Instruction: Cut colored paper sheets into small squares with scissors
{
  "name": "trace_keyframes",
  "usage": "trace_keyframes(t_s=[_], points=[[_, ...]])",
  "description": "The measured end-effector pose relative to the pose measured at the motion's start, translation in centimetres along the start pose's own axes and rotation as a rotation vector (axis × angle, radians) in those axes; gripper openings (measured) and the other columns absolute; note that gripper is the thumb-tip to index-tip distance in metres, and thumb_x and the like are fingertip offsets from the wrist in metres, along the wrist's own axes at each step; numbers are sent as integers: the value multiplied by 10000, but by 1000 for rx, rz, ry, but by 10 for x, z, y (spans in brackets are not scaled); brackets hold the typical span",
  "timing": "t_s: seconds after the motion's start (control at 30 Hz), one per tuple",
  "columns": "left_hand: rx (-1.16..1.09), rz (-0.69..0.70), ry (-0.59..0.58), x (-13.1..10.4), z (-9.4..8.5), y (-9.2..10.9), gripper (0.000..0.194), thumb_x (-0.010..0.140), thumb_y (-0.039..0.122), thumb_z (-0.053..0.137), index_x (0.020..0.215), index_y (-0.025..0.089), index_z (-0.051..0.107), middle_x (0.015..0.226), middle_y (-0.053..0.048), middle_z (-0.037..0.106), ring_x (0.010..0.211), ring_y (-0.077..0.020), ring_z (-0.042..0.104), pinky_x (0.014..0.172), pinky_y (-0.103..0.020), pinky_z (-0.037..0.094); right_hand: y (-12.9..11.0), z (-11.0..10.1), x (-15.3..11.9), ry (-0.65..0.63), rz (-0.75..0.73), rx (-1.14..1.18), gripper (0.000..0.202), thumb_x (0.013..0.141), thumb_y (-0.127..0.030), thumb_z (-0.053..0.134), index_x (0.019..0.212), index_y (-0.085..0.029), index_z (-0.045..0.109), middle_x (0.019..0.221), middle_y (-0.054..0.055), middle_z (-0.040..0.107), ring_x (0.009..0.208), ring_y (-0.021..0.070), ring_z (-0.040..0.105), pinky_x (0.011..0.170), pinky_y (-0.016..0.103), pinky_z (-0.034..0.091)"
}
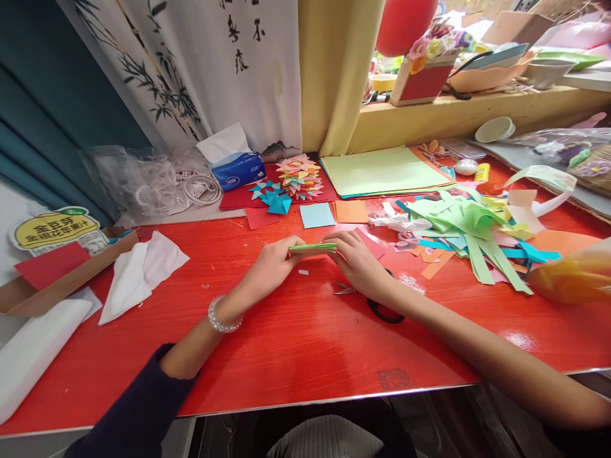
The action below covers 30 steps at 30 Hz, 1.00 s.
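A thin stack of green paper [313,247] is held edge-on between my two hands, a little above the red table. My left hand [274,262] grips its left end, a clear beaded bracelet on the wrist. The right end is pinched by my right hand [359,262]. Under my right forearm lie scissors [386,313] with black handles, partly hidden. Just beyond my hands are a light blue paper square [317,215], orange squares [351,212] and a red piece of paper [261,217]. Folded multicoloured paper pieces [300,177] are piled behind them.
Cut paper strips [470,222] heap up on the right. Large pale green sheets [377,172] lie at the back, near a blue tissue pack [237,169]. Crumpled tissues [143,273] and a cardboard box [71,273] are on the left. The table's front edge [334,399] runs close to me.
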<state>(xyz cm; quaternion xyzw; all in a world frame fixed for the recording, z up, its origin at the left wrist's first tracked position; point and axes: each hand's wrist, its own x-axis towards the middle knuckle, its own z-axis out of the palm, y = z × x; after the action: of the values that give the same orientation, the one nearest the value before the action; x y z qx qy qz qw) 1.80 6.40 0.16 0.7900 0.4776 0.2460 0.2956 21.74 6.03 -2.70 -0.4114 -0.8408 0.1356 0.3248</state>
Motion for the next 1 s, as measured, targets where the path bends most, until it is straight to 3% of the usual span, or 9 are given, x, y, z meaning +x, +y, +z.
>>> trace_keyframes(t_s=[0.2,0.4,0.6,0.73,0.8,0.9,1.0], points=[[-70,-55,-37,-1,4,-5,134,840,261,499,906,183,585,777,5,621,713,-144,552,653,-241,392,4,4,-1,-104,42,-31,215,893,-118,373,877,-163,583,896,111,589,906,237,483,782,386,443],[-91,-53,-11,-1,6,-7,105,837,246,492,860,190,578,686,23,581,630,-132,522,591,-238,375,1,5,-1,-113,60,-16,233,873,-81,363,845,-160,580,891,110,597,849,227,480,754,366,432],[-129,-37,-25,1,6,-8,118,811,225,526,857,174,622,820,-11,643,754,-154,569,690,-267,434,-3,2,0,-110,144,47,211,865,-127,401,820,-150,606,808,94,601,803,216,521,703,334,417],[-337,-38,58,2,4,-2,174,780,269,592,927,176,602,900,-24,645,773,-138,569,682,-252,439,-9,-9,1,5,347,282,224,867,-268,453,722,-156,583,681,32,568,638,156,500,588,284,378],[-455,-51,104,1,2,2,190,778,290,605,929,177,582,871,-15,626,675,-100,535,600,-220,419,-12,-15,3,29,490,477,286,837,-374,510,654,-158,550,601,3,528,552,120,458,535,264,354],[-550,-134,92,1,-5,7,171,790,302,587,897,171,559,744,16,571,465,-43,385,429,-192,308,-16,-20,6,-72,528,662,305,784,-432,572,666,-151,562,610,8,552,547,105,477,528,251,372],[-541,-222,-32,0,-19,9,151,755,271,609,847,162,561,712,14,567,418,-32,327,379,-193,239,-17,-22,8,-149,526,755,307,760,-442,602,855,-149,594,632,8,580,540,105,514,475,229,364]])
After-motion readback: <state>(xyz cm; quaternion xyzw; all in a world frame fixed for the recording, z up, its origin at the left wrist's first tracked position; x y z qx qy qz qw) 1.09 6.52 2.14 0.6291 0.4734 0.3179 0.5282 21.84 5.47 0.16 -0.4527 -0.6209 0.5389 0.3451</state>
